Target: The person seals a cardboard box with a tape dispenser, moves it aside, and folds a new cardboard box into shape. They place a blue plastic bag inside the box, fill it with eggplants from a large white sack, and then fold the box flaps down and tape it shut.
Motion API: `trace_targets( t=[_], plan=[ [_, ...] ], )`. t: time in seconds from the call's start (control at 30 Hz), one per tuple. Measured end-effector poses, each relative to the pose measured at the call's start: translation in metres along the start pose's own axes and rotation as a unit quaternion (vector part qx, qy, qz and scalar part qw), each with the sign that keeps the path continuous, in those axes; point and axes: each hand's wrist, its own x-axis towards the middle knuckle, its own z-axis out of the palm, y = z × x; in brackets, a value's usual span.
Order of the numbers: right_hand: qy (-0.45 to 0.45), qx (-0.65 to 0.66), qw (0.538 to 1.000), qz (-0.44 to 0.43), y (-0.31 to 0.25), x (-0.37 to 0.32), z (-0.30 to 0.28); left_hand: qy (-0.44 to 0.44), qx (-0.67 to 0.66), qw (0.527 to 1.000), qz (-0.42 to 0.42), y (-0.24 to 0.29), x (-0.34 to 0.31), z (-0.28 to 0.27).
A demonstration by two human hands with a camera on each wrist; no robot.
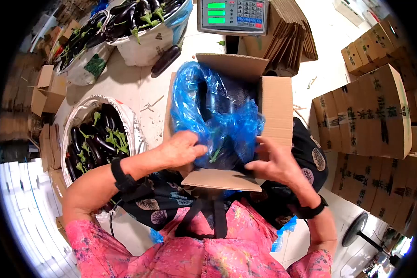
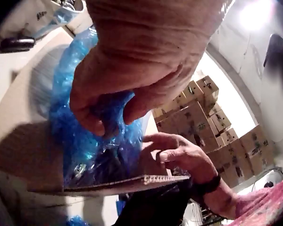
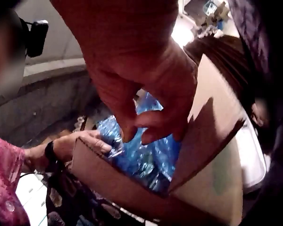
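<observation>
An open cardboard box [image 1: 277, 106] stands in front of the person, lined with a blue plastic bag [image 1: 190, 99]. Inside the bag, dark eggplants with a green stem [image 1: 216, 152] show through the film. At the bag's left edge, the left hand [image 1: 183, 147] pinches the blue plastic between thumb and fingers, also seen with the left hand [image 2: 132, 70] in the left wrist view. The right hand [image 1: 277, 161] hovers over the box's right side, its fingers loosely bent beside the bag. In the right wrist view, a gap shows between the thumb and fingers of the right hand [image 3: 146, 94].
A white sack [image 1: 136, 134] of eggplants stands at the left, with more sacks [image 1: 139, 51] behind. One loose eggplant [image 1: 167, 60] lies on the floor. Beyond the box are a digital scale [image 1: 233, 17] and flattened cardboard [image 1: 289, 34]. Stacked cartons [image 1: 363, 113] line the right.
</observation>
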Motion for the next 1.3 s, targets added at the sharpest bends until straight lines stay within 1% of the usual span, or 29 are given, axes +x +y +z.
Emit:
trace_targets(
  t=[0.03, 0.07, 0.1, 0.13, 0.17, 0.2, 0.23, 0.3, 0.33, 0.37, 0.47, 0.5, 0.53, 0.6, 0.63, 0.73, 0.77, 0.83, 0.87, 0.9, 0.97, 1.0, 1.07, 1.13, 1.17, 1.2, 1.27, 1.3],
  plan=[
    [-0.044, -0.008, 0.999, 0.000, -0.006, 0.008, 0.006, 0.033, 0.001, 0.996, 0.078, 0.003, 0.003, 0.011],
    [-0.088, -0.016, 0.996, -0.001, -0.016, 0.018, 0.016, 0.009, 0.008, 0.999, 0.034, 0.006, 0.007, 0.020],
    [-0.089, -0.022, 0.994, -0.066, -0.021, 0.027, 0.027, 0.042, 0.036, 0.995, 0.082, 0.006, 0.012, 0.040],
    [-0.007, -0.058, 0.975, -0.214, -0.018, 0.038, 0.043, 0.073, 0.065, 0.987, 0.130, 0.016, 0.014, 0.052],
    [-0.080, 0.025, 0.977, -0.196, -0.014, 0.045, 0.047, 0.068, 0.117, 0.976, 0.168, 0.022, 0.010, 0.058],
    [-0.153, 0.108, 0.967, -0.175, -0.024, 0.050, 0.045, 0.063, 0.168, 0.962, 0.205, 0.049, 0.000, 0.049],
    [-0.165, 0.168, 0.959, -0.157, -0.030, 0.048, 0.046, 0.110, 0.212, 0.935, 0.263, 0.072, -0.008, 0.036],
    [-0.161, 0.230, 0.952, -0.122, -0.022, 0.050, 0.054, 0.029, 0.349, 0.918, 0.187, 0.100, -0.031, 0.018],
    [-0.156, 0.263, 0.947, -0.103, -0.020, 0.052, 0.055, -0.014, 0.415, 0.897, 0.148, 0.108, -0.041, 0.011],
    [-0.124, 0.270, 0.951, -0.089, -0.020, 0.051, 0.053, 0.042, 0.372, 0.913, 0.165, 0.110, -0.050, 0.005],
    [-0.096, 0.245, 0.963, -0.057, -0.011, 0.047, 0.047, 0.210, 0.265, 0.930, 0.143, 0.105, -0.048, -0.027],
    [-0.098, 0.188, 0.976, -0.044, -0.012, 0.045, 0.041, 0.246, 0.239, 0.925, 0.165, 0.095, -0.037, -0.044],
    [-0.080, 0.164, 0.981, -0.069, -0.013, 0.044, 0.042, 0.282, 0.213, 0.916, 0.189, 0.083, -0.021, -0.058],
    [-0.036, 0.115, 0.986, -0.118, -0.012, 0.041, 0.042, 0.341, 0.244, 0.881, 0.221, 0.068, 0.012, -0.066],
    [-0.036, 0.099, 0.988, -0.109, -0.014, 0.040, 0.041, 0.367, 0.257, 0.862, 0.238, 0.062, 0.027, -0.066],
    [0.031, 0.096, 0.991, -0.085, 0.002, 0.045, 0.052, 0.339, 0.307, 0.862, 0.219, 0.050, 0.063, -0.059],
    [0.085, 0.069, 0.991, -0.072, 0.006, 0.046, 0.054, 0.300, 0.274, 0.895, 0.183, 0.042, 0.069, -0.056],
    [0.108, 0.079, 0.991, -0.029, 0.025, 0.058, 0.056, 0.237, 0.342, 0.904, 0.101, 0.007, 0.084, -0.055],
    [0.104, 0.103, 0.989, -0.026, 0.020, 0.062, 0.050, 0.203, 0.373, 0.903, 0.058, -0.005, 0.085, -0.058],
    [0.101, 0.126, 0.987, -0.024, 0.014, 0.066, 0.043, 0.210, 0.358, 0.906, 0.080, -0.009, 0.078, -0.057],
    [0.119, 0.066, 0.990, -0.029, 0.012, 0.076, 0.041, 0.222, 0.327, 0.911, 0.120, -0.018, 0.056, -0.045],
    [0.128, 0.035, 0.991, -0.031, 0.011, 0.081, 0.039, 0.201, 0.334, 0.914, 0.111, -0.019, 0.047, -0.039],
    [0.150, -0.039, 0.984, -0.085, 0.015, 0.094, 0.034, 0.158, 0.344, 0.921, 0.095, -0.018, 0.032, -0.028],
    [0.170, -0.115, 0.969, -0.140, 0.016, 0.109, 0.026, 0.066, 0.297, 0.950, 0.063, -0.015, 0.028, -0.014],
    [0.125, -0.124, 0.980, -0.092, 0.015, 0.117, 0.020, 0.019, 0.273, 0.961, 0.048, -0.011, 0.028, -0.006],
    [0.129, -0.139, 0.977, -0.100, 0.013, 0.122, 0.018, -0.023, 0.296, 0.955, 0.018, 0.004, 0.029, 0.005],
    [0.136, -0.170, 0.969, -0.116, 0.006, 0.132, 0.020, -0.063, 0.246, 0.967, 0.010, 0.019, 0.039, 0.028],
    [0.142, -0.163, 0.970, -0.113, 0.005, 0.140, 0.022, -0.049, 0.222, 0.973, 0.025, 0.026, 0.048, 0.041]
  ],
)
